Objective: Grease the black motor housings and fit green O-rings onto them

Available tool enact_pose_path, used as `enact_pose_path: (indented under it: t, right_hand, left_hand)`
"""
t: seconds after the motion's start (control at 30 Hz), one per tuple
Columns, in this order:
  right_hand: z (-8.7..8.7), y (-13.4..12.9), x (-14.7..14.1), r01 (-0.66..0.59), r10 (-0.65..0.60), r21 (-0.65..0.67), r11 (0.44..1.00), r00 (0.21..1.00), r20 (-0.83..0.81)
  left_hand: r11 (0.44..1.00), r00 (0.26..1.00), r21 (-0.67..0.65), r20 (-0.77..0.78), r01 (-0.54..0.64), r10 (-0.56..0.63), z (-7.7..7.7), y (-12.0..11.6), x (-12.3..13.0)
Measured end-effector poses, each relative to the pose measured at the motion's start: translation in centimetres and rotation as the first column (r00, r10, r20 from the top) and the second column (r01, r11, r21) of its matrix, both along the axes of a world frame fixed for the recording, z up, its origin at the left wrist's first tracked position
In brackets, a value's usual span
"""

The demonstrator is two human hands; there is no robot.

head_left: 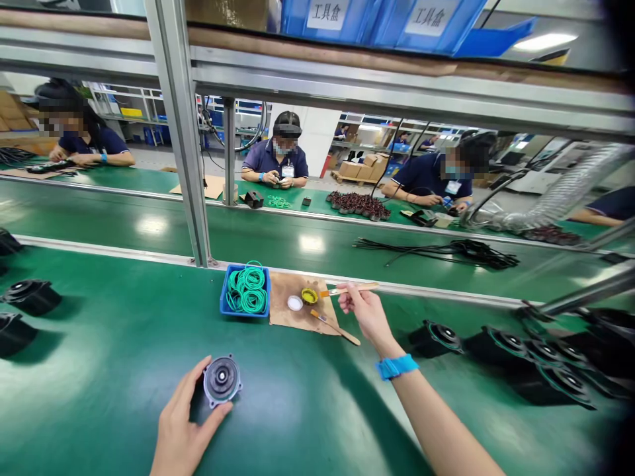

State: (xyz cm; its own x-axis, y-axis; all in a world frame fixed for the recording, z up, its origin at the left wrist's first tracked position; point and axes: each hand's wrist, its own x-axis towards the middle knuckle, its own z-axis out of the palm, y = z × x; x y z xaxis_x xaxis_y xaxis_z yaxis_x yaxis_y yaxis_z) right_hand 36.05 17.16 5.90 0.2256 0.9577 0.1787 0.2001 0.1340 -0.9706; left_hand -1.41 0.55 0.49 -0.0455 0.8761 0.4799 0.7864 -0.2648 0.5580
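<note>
While round metal part (222,382) is facing up over green bench (114,396), my left hand (183,423) is gripping its rim, thumb and fingers spreading around left and near sides; cannot tell if it's touching bench. Part is lying left of and nearer me than my right hand (366,314), which is pinching brush (335,291), fingers nearly closed. Brush is running sideways, bristles pointing left, just beside yellow pot (309,296). White disc (295,303) is resting by pot on cardboard (282,318).
</note>
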Motion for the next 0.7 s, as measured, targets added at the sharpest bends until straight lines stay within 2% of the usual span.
enact_pose_path:
  t: [0.17, 0.33, 0.5, 0.6, 0.7]
  right_hand:
    - [0.1, -0.6, -1.1, -0.109, 0.103, 0.031, 0.994, 0.983, 0.155]
    - [0.3, -2.8, -1.9, -0.194, 0.159, 0.072, 0.978, 0.928, 0.336]
    - [0.8, -5.1, -2.9, -0.243, 0.192, 0.083, 0.967, 0.899, 0.393]
    - [1.8, -6.4, -4.5, -0.238, 0.207, 0.07, 0.969, 0.932, 0.297]
    - [3.2, -8.1, -7.5, -0.324, 0.324, -0.012, 0.946, 0.945, -0.039]
  left_hand:
    - [1.0, 0.999, -0.008, 0.038, 0.003, -0.002, 0.3, 0.0, 0.2]
    - [1.0, 0.997, 0.007, 0.075, 0.004, -0.004, 0.8, -0.1, 0.4]
    - [0.999, 0.99, -0.021, 0.134, 0.034, -0.031, 1.3, -0.3, 0.7]
    - [0.998, 0.983, -0.043, 0.183, 0.039, -0.031, 1.4, -0.4, 0.8]
    - [0.997, 0.976, -0.071, 0.215, 0.021, -0.005, 1.3, -0.6, 0.8]
